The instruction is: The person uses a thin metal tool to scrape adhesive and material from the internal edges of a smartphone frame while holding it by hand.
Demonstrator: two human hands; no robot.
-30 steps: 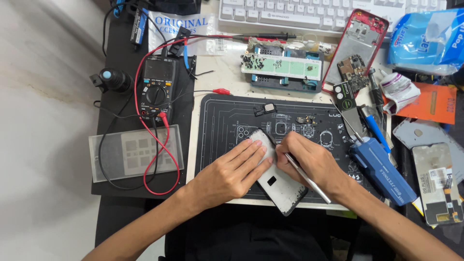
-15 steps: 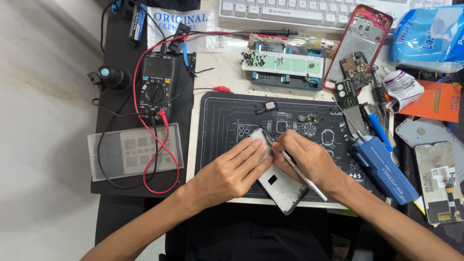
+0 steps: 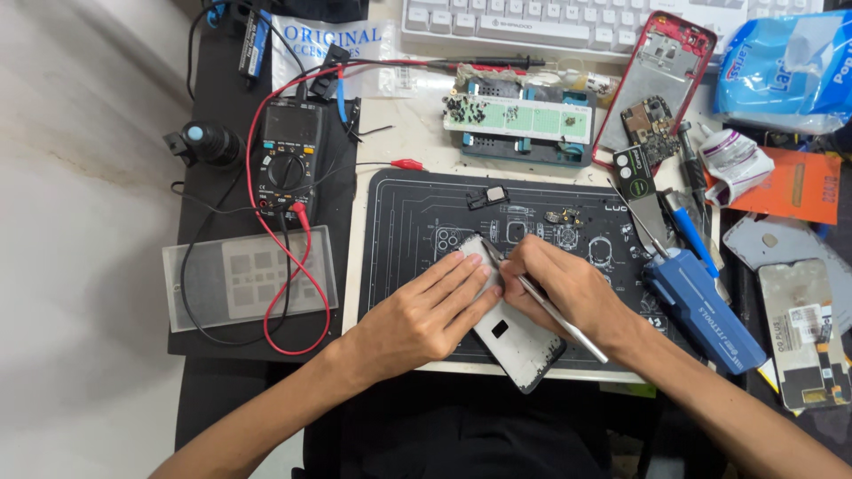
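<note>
We pin the grey phone frame (image 3: 515,333) flat on the black work mat (image 3: 408,204) with left hand (image 3: 426,310), fingers spread; right hand (image 3: 568,288) pinches metal tweezers (image 3: 546,306) for fine tip control.

1. Both bare forearms came up from the near edge of the bench and converged toward its middle.
2. The left hand (image 3: 426,310) lay palm down, fingers extended flat and close together, pointing toward the far right corner.
3. The right hand (image 3: 568,288) was curled in a pen-like grip, fingertips pinched together, knuckles up.
4. The fingertips of the two hands nearly met.
</note>
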